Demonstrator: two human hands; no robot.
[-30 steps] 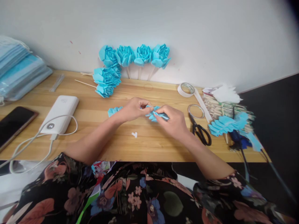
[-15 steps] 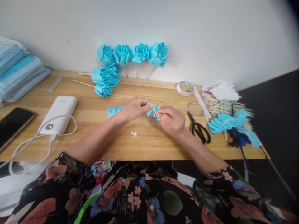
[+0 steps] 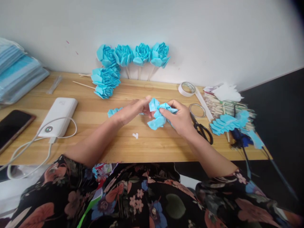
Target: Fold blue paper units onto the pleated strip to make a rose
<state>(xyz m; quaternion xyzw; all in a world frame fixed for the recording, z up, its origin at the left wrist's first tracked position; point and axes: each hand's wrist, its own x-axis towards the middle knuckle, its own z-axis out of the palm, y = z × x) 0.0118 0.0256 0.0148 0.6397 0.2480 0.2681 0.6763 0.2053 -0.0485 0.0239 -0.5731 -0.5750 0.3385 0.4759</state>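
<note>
My right hand (image 3: 178, 117) grips a folded light-blue flower piece (image 3: 159, 120), with the thumb pressed on its middle. Pointed petal-like folds stick out to the left and below. My left hand (image 3: 136, 110) is at the piece's left side with its fingers apart; its fingertips are close to or touching the folds and partly hidden behind them. Beyond my left wrist, a pleated blue strip (image 3: 114, 112) lies on the table, partly covered by the hand. A small white scrap (image 3: 135, 136) lies on the wood in front of my hands.
Several blue flowers (image 3: 142, 53) on sticks stand or lie by the wall. On the right are a tape roll (image 3: 180, 90), a ring (image 3: 197, 104), black scissors (image 3: 204, 131), a pleated blue piece (image 3: 225, 123) and sticks. On the left are a power bank (image 3: 59, 115), a phone (image 3: 15, 126) and packed masks (image 3: 21, 76).
The blue piece has been turned and shows larger, with its folds spread out. My left fingers have loosened from their pinch, while my right hand has shifted its grip.
</note>
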